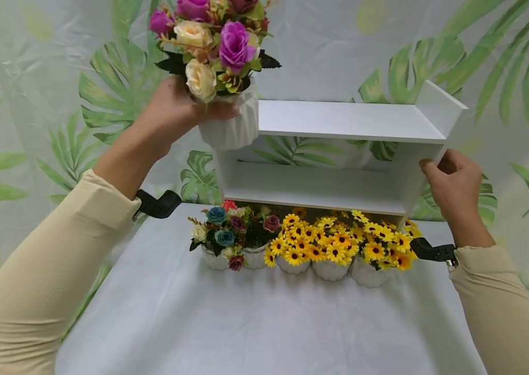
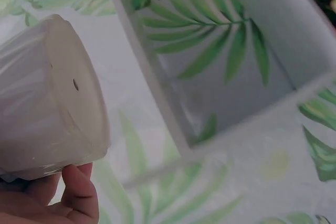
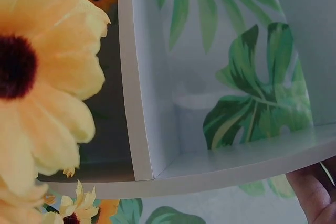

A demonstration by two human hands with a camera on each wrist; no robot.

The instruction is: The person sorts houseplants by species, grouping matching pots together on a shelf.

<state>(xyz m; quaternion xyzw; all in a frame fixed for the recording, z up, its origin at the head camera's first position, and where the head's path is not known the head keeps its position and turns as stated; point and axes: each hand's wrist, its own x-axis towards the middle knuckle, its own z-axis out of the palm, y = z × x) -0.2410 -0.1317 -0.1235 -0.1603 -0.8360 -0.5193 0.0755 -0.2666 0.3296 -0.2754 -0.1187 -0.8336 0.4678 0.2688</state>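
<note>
My left hand grips a white ribbed flowerpot of purple and cream artificial roses, held up at the left end of a white two-tier shelf. In the left wrist view the base of the pot, with a small hole, faces the camera, apart from the shelf. The thumb and fingers of my right hand hold the shelf's right side panel; some fingers are hidden behind it. In the right wrist view this hand touches the panel's edge.
Several white pots stand in a row on the white-covered table in front of the shelf. On the left are mixed blue and mauve roses; to the right, yellow daisy-like flowers. A leaf-patterned sheet hangs behind.
</note>
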